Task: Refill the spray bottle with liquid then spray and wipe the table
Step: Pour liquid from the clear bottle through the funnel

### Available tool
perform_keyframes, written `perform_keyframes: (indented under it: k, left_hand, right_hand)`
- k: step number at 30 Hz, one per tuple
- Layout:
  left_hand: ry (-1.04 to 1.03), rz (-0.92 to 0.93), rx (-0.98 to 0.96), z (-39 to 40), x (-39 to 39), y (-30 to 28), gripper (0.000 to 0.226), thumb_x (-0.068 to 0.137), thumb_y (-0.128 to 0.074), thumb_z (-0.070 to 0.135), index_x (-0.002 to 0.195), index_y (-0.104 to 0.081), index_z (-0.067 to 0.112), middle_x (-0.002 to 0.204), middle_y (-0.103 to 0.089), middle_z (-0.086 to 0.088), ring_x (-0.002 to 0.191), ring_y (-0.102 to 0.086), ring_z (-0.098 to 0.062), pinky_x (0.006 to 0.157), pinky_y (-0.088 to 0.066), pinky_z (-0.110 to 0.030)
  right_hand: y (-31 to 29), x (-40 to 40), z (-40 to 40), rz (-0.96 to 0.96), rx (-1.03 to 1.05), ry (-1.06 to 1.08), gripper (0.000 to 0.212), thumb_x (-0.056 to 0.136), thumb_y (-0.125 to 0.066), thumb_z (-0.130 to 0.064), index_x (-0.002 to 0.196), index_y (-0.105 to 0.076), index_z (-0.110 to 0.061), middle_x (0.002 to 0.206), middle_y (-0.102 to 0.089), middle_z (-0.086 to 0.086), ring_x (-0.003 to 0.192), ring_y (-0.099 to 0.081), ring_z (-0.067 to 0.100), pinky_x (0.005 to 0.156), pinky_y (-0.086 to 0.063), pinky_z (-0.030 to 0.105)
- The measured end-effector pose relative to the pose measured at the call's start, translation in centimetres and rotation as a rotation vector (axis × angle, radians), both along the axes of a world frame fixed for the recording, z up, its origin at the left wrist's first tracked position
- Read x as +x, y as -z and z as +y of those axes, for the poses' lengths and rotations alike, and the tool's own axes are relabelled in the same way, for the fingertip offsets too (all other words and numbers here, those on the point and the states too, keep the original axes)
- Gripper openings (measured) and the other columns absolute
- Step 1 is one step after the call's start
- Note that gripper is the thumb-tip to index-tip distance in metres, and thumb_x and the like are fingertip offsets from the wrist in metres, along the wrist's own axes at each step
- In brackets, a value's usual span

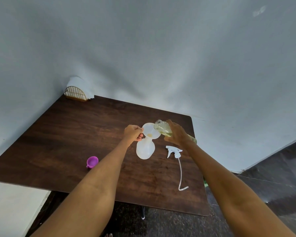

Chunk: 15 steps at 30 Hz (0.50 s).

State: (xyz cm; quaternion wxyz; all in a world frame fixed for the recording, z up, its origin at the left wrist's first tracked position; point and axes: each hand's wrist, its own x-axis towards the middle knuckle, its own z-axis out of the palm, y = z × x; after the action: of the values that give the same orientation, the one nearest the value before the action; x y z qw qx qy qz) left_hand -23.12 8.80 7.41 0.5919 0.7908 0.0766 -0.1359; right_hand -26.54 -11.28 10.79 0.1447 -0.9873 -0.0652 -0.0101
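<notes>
Far left corner of the bench [61,134], against the wall: a wire holder [76,94] stuffed with white paper napkins [79,82], presumably there for the wiping step, untouched. Nearer me, a small purple cap [92,161] lies on the wood, open side up, well apart from the work; I judge it belongs to the refill bottle and was set out of the way. My left hand [133,135] pinches the rim of the white funnel [151,130], fingers curled on its near edge, to keep it from tipping in the neck of the translucent spray bottle [145,149], which stands upright at mid-bench, its top off. A little yellowish liquid shows pooled at the funnel throat. My right hand [177,134] is wrapped around the clear refill bottle [161,127], tilted with its open mouth over the funnel bowl so the greenish-yellow liquid runs down into it. Just right of the spray bottle, the white trigger head [174,151] lies on its side, its dip tube [181,173] trailing toward me, handy for screwing back on. Refill is under way; spraying and wiping not yet begun. Risk: the funnel overflowing if I pour fast.
</notes>
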Motion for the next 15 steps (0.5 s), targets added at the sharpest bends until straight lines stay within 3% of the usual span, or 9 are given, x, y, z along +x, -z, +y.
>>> perform_keyframes:
  k: [9,15]
  left_hand:
    - [-0.015,-0.011,0.024,-0.15,0.15,0.44,0.013,0.090,-0.059,0.014,0.084,-0.063,0.004,0.074,-0.061,-0.009,0.059,-0.058,-0.011,0.079,-0.058,-0.035]
    - [-0.024,-0.018,0.026,-0.16,0.38,0.49,0.018,0.090,-0.059,0.015,0.092,-0.066,-0.002,0.078,-0.062,-0.011,0.059,-0.057,-0.012,0.078,-0.057,-0.034]
  right_hand:
    - [-0.33,-0.35,-0.10,0.010,-0.007,-0.004,0.065,0.069,-0.075,-0.021,0.125,-0.044,-0.008,0.113,-0.060,0.015,0.098,-0.060,0.032,0.088,-0.051,0.044]
    - [-0.21,-0.35,0.00,0.021,-0.001,0.000,0.065,0.069,-0.075,-0.022,0.124,-0.044,-0.009,0.112,-0.060,0.014,0.096,-0.060,0.032,0.086,-0.052,0.045]
